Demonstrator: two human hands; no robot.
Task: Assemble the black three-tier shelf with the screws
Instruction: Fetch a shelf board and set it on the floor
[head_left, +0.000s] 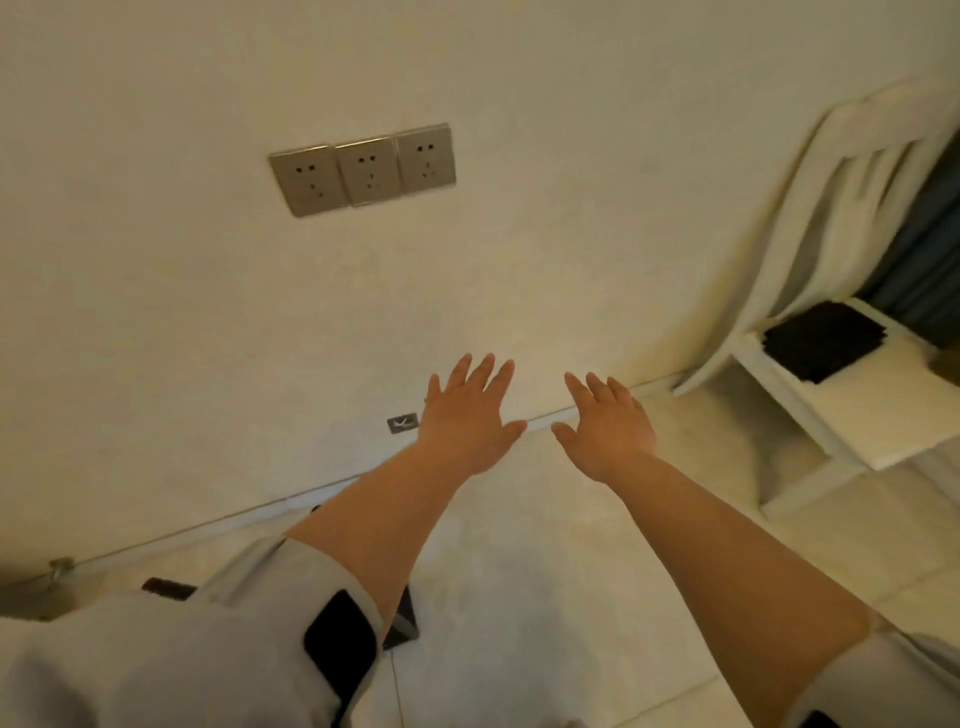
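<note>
Both arms reach out in front of the person, toward a pale wall (467, 78). The left hand (467, 415) is flat with its fingers spread wide, and it holds nothing. The right hand (608, 426) is the same, fingers straight and apart, palm down, with nothing in it. The two hands are near each other but do not touch. They hang in the air over the pale tiled floor (545, 571), near the line where the floor meets the wall.

Black flat pieces (823, 340) lie in a stack on the seat of a white chair (883, 415). They may be shelf parts, but it is hard to be sure. They are well apart from both hands, off to the right, closer to the right hand. Another dark piece (402, 618) lies on the floor under the left arm, partly hidden by the grey sleeve (208, 649). No screws can be made out.

On the wall, above the hands and to the left, three grey wall sockets (363, 169) sit side by side.
</note>
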